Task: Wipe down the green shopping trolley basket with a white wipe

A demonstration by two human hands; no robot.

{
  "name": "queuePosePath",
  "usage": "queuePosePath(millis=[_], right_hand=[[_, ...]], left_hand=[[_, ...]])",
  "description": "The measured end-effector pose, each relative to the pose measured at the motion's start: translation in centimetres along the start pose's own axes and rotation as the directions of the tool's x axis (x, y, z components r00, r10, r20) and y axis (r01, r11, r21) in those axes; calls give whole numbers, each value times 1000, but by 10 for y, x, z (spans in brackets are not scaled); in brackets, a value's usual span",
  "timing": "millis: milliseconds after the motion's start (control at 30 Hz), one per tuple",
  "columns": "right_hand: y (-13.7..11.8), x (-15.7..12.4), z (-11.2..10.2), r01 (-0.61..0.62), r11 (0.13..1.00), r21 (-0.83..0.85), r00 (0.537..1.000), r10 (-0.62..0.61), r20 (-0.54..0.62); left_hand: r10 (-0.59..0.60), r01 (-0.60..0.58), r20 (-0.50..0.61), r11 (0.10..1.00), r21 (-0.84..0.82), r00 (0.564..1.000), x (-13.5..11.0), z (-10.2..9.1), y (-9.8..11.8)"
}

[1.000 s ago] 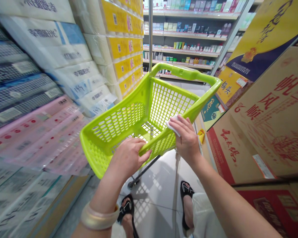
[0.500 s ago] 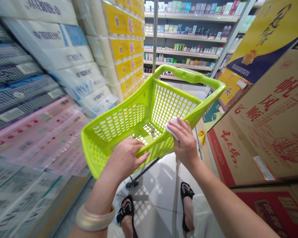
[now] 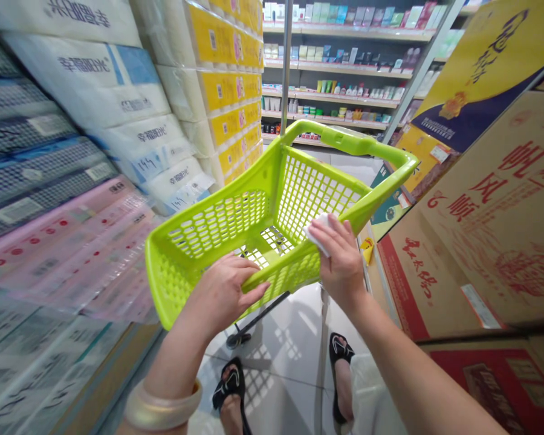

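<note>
A lime-green plastic shopping basket [image 3: 217, 226] on a wheeled frame is tilted in front of me, and nothing lies inside it. My left hand [image 3: 222, 293] grips its near rim, thumb outside and fingers curled over the edge. My right hand [image 3: 340, 260] presses a small white cloth [image 3: 318, 237] against the rim at the right near corner, fingers closed over the cloth. A pale bangle [image 3: 161, 408] sits on my left wrist. The basket's green handle [image 3: 344, 140] is at the far end.
Stacked packs of tissue paper [image 3: 95, 103] fill the left side of the narrow aisle. Large cardboard cartons [image 3: 494, 217] with red print line the right. Shelves of small goods [image 3: 344, 90] stand at the far end. My sandalled feet [image 3: 229, 386] stand on pale floor tiles.
The basket and view have shifted slightly. My right hand with the cloth has slid a little along the rim; my left hand keeps its grip.
</note>
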State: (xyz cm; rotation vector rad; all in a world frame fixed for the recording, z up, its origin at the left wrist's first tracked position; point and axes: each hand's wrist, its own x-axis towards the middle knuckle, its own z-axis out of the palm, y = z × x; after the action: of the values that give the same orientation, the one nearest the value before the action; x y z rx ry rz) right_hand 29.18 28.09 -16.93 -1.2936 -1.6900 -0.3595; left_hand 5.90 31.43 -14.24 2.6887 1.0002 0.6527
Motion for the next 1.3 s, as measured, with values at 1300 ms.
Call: queuePosePath(millis=[1300], right_hand=[[-8, -3, -16, 24, 996, -86, 999, -21, 34]], left_hand=[[-6, 7, -31, 1000, 20, 1000, -2, 3, -2]])
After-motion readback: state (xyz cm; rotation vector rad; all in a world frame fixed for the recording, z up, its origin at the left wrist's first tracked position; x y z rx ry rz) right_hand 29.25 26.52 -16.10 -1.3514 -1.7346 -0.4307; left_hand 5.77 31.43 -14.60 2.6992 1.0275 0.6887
